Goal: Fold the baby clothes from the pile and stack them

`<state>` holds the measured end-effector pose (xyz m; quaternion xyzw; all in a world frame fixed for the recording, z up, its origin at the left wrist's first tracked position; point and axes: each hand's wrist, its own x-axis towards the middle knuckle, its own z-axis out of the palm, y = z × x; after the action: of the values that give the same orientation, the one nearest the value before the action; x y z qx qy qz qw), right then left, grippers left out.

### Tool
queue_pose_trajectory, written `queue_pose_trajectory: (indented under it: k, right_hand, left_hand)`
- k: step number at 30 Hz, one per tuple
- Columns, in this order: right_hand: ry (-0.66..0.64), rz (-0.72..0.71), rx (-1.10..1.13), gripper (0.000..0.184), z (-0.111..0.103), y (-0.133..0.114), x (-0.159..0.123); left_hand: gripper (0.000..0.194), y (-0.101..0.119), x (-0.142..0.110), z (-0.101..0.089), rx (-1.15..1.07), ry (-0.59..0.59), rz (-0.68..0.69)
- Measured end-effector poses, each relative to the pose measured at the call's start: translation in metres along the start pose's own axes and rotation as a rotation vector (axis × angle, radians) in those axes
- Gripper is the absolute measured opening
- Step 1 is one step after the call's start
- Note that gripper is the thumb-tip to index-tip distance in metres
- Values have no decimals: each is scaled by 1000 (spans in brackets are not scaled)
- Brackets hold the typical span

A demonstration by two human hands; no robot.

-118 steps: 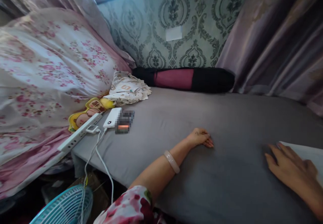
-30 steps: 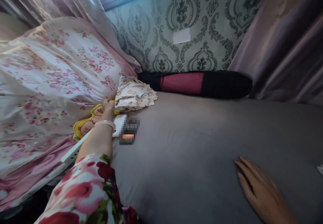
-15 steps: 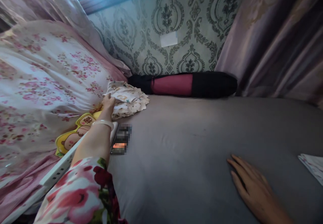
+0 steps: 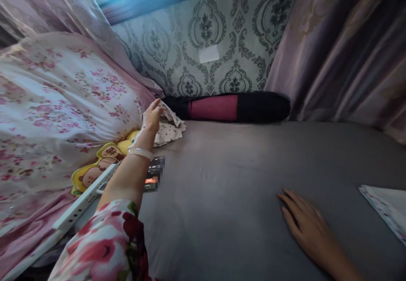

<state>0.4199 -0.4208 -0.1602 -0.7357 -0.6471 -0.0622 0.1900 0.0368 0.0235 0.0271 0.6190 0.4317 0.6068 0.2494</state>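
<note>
My left hand (image 4: 153,116) reaches to the bed's far left and grips a folded cream patterned cloth (image 4: 169,129), lifting its near edge off the grey sheet (image 4: 241,175). A pale bangle sits on that wrist, and my sleeve is red floral. My right hand (image 4: 306,226) lies flat on the grey sheet at the lower right, fingers stretched out, holding nothing. A phone (image 4: 153,174) with a lit screen lies just right of my left forearm.
A pink floral quilt (image 4: 57,112) is heaped at the left. A yellow cartoon cushion (image 4: 98,162) and a white power strip (image 4: 82,198) lie by it. A black and maroon bolster (image 4: 228,107) lies along the patterned wall. A folded fabric (image 4: 385,207) lies at right.
My left hand left the middle of the sheet, reached to the cloth by the quilt, took hold of it and now lifts its edge. My right hand stayed flat on the sheet.
</note>
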Motion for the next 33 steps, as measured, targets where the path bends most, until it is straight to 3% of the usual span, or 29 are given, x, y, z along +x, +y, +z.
queue_pose_trajectory:
  k: [6,14,20,23,27,33]
  right_hand:
    - [-13,8,3,50,-4,-3,1]
    - [-23,26,12,48,-7,-7,3]
    - [-63,14,28,45,-14,-5,9]
    - [-129,-8,97,43,-23,-11,26]
    - [-178,-8,283,39,-32,-37,62]
    - [-41,-158,592,43,-12,-77,110]
  left_hand:
    - [62,31,-38,42,-277,-113,-106]
    - [56,48,-104,95,-556,-233,-230]
    - [51,63,-153,123,-749,-329,-337]
    - [48,72,-179,134,-802,-363,-369]
    - [45,87,-211,144,-844,-406,-419]
    - [43,110,-250,152,-915,-458,-441]
